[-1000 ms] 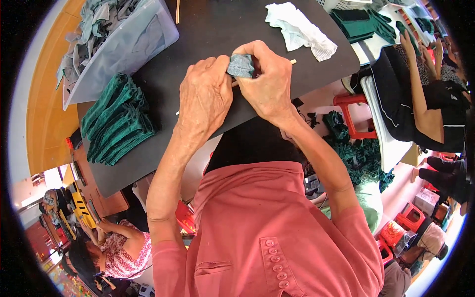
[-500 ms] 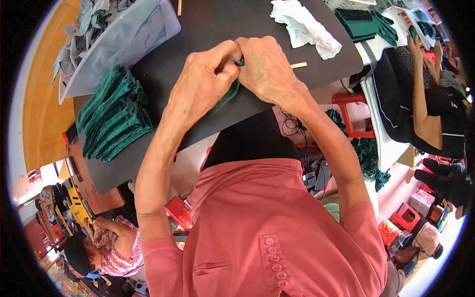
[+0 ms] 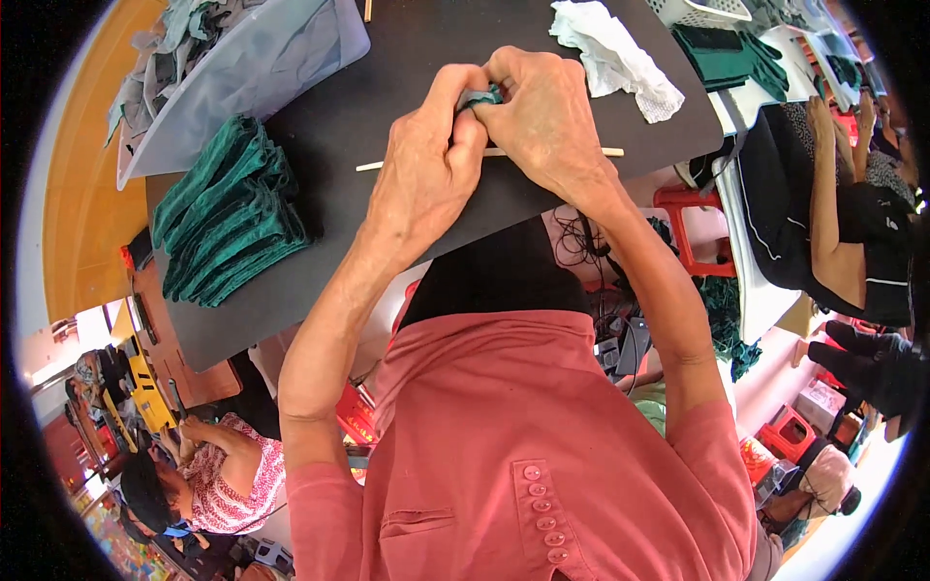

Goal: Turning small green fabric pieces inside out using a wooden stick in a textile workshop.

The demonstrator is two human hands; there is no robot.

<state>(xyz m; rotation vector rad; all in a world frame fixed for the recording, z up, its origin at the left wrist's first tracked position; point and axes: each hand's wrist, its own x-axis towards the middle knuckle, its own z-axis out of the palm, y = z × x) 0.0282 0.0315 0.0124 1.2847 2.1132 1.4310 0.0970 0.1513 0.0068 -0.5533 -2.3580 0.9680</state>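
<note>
Most of the small green cloth piece (image 3: pixel 481 96) is hidden: only a sliver shows between the left hand (image 3: pixel 421 169) and the right hand (image 3: pixel 544 121), whose fingers close over it, so its shape cannot be told. The thin wooden stick (image 3: pixel 387 163) on the black table (image 3: pixel 387 58) passes behind both hands, and only its two ends show. Beyond the hands, the clear plastic bin (image 3: pixel 242 77) of grey cloth is cut off by the picture's upper edge, as is the white basket (image 3: pixel 699 10). To the right of the table, another person's arm (image 3: pixel 828 194) shows, the rest lost at the rim.
</note>
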